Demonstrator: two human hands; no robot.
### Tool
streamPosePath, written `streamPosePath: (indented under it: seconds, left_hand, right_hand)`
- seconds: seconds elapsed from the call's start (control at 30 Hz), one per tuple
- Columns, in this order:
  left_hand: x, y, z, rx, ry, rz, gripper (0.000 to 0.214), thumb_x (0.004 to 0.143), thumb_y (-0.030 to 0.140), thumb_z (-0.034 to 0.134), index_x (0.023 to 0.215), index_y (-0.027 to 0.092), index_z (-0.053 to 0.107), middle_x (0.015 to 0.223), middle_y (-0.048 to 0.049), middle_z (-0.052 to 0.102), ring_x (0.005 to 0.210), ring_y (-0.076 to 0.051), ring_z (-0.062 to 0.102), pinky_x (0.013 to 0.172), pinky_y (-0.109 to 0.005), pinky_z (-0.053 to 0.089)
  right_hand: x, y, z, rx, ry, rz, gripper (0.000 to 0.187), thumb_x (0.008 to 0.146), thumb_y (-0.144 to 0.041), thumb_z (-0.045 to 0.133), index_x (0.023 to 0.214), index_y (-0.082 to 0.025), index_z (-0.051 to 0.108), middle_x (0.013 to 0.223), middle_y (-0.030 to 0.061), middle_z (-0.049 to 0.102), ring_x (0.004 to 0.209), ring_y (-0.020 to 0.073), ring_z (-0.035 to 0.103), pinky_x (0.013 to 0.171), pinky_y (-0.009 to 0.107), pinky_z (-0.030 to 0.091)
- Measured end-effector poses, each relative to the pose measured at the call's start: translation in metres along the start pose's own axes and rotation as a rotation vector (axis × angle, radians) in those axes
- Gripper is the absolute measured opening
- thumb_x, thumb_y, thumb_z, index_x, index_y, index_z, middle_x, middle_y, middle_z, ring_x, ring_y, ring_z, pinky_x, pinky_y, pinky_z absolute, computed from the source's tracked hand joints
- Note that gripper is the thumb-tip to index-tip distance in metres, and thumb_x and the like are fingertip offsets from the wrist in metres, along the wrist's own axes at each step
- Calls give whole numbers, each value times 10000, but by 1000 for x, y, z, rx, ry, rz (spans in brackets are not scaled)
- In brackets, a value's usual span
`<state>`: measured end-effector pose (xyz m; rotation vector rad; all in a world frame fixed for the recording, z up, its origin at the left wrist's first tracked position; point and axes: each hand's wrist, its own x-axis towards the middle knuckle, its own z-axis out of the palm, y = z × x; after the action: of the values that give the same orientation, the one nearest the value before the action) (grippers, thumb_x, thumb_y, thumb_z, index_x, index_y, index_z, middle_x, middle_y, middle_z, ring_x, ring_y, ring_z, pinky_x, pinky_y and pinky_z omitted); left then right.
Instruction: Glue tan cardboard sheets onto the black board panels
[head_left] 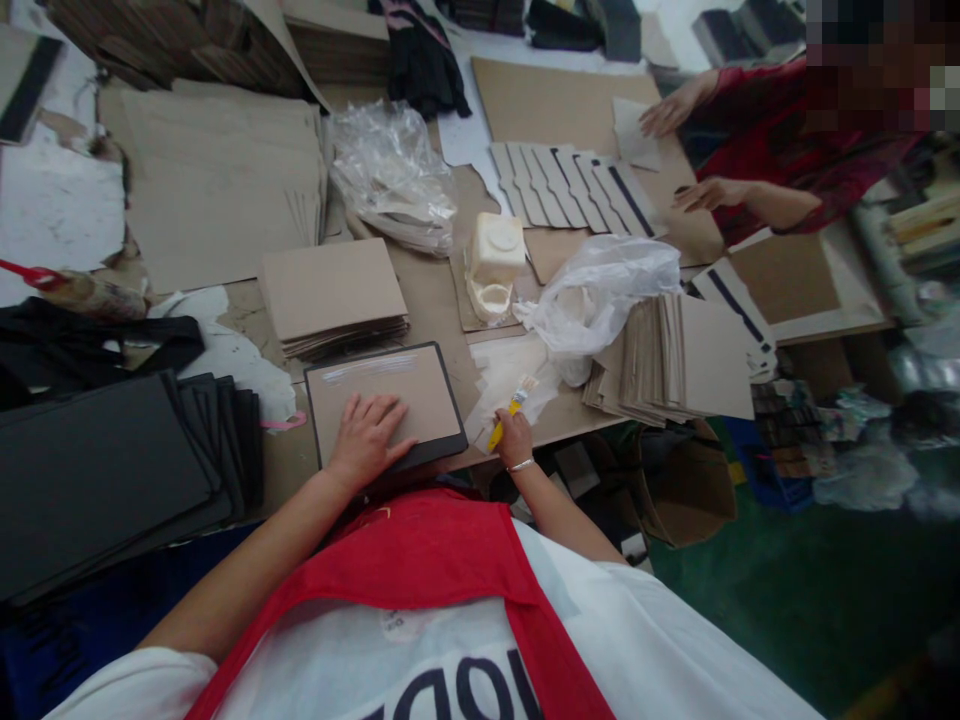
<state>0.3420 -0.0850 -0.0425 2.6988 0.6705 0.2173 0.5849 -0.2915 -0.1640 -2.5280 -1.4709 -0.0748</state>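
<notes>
My left hand (366, 436) lies flat, fingers spread, on a brown cardboard sheet (405, 392) that sits on a black sheet (448, 425) at the table's near edge. A pale smear of glue shows along the cardboard's far side. My right hand (514, 438) is closed around the yellow handle of a small brush (511, 409), bristles pointing away over a white sheet to the right of the black sheet.
A stack of brown cards (334, 295) lies behind the sheet, black sheets (127, 470) at left, fanned cards (675, 365) at right. A white glue jug (495, 262) and plastic bags (600, 290) stand mid-table. A person in red (787, 150) handles cards opposite.
</notes>
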Motion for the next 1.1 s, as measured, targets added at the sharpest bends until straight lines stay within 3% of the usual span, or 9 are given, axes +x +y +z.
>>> streamPosePath:
  seconds: [0.2, 0.37, 0.53, 0.73, 0.9, 1.1]
  left_hand:
    - [1, 1, -2, 15, -17, 4, 478, 802, 485, 544, 1178, 194, 594, 1244, -127, 561, 1155, -297, 476, 1079, -540, 228]
    - [1, 2, -2, 14, -12, -4, 470, 800, 477, 549, 1176, 198, 594, 1249, -123, 559, 1160, -296, 476, 1081, -541, 224]
    - [0, 2, 0, -3, -4, -13, 469, 792, 473, 558, 1184, 217, 592, 1259, -118, 553, 1171, -295, 470, 1083, -542, 220]
    - [2, 3, -2, 33, -12, -2, 474, 800, 476, 549, 1170, 184, 595, 1253, -136, 557, 1159, -296, 485, 1079, -538, 231]
    - [8, 11, -8, 15, 41, 2, 448, 811, 460, 543, 1164, 187, 589, 1256, -131, 557, 1165, -287, 490, 1088, -529, 220]
    - [13, 18, -15, -12, 122, 49, 429, 823, 443, 536, 1153, 174, 584, 1250, -134, 560, 1159, -272, 497, 1072, -479, 285]
  right_hand:
    - [1, 5, -1, 43, 24, 47, 200, 884, -215, 436, 1000, -149, 586, 758, 75, 537, 769, 201, 464, 705, 299, 390]
    - [-5, 5, -2, 41, 88, -25, 235, 870, -254, 491, 1065, -139, 555, 967, 133, 599, 916, 225, 496, 809, 339, 401]
    - [-7, 7, 4, 10, 46, 22, 215, 853, -138, 438, 990, -158, 603, 735, 76, 566, 751, 200, 481, 718, 308, 400]
    - [4, 11, -6, 89, 34, 54, 236, 867, -153, 426, 1006, -179, 615, 719, 50, 528, 726, 179, 474, 664, 267, 388]
    - [12, 4, -18, 108, 110, 93, 201, 895, -230, 433, 969, -186, 615, 704, 40, 520, 702, 175, 486, 661, 270, 407]
    - [-7, 12, -21, 84, 211, 128, 214, 875, -256, 469, 1051, -159, 543, 1044, 126, 592, 924, 210, 504, 815, 344, 427]
